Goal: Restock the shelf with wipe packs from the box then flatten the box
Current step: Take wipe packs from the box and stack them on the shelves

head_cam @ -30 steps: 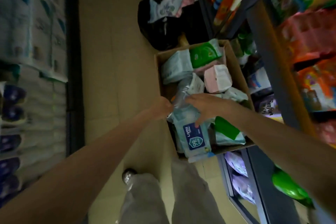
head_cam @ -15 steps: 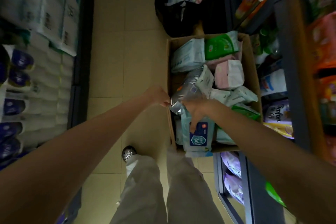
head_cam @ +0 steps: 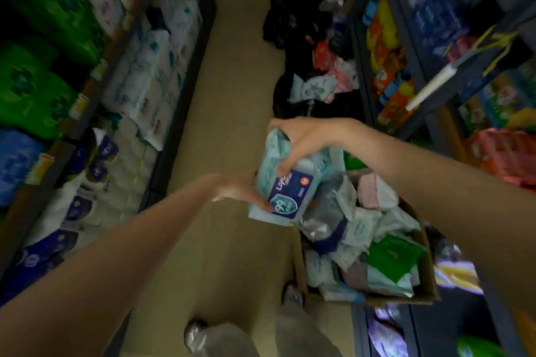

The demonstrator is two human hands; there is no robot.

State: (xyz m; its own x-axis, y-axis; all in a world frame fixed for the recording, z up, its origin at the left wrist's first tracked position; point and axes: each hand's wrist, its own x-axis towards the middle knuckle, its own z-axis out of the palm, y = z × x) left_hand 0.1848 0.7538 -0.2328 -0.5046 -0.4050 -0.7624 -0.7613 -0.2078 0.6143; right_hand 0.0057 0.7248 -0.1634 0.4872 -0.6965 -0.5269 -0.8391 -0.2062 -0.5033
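A light blue wipe pack (head_cam: 285, 185) with a dark blue label hangs above the left edge of the cardboard box (head_cam: 426, 275). My right hand (head_cam: 301, 139) grips its top end from above. My left hand (head_cam: 237, 190) holds its lower left corner, fingers under the pack. The open box stands on the floor at the foot of the right shelf (head_cam: 429, 72) and holds several wipe packs in white, pink and green (head_cam: 391, 255). The view is blurred by motion.
The aisle floor (head_cam: 232, 81) runs between two shelves. The left shelf (head_cam: 139, 81) carries stacked tissue and paper packs. Black bags (head_cam: 298, 26) with loose packs lie on the floor beyond the box. My legs and a shoe (head_cam: 194, 333) are at the bottom.
Both hands have lifted the blue wipe pack up out of the box. My head has tilted up, so more of the aisle and shelves shows.
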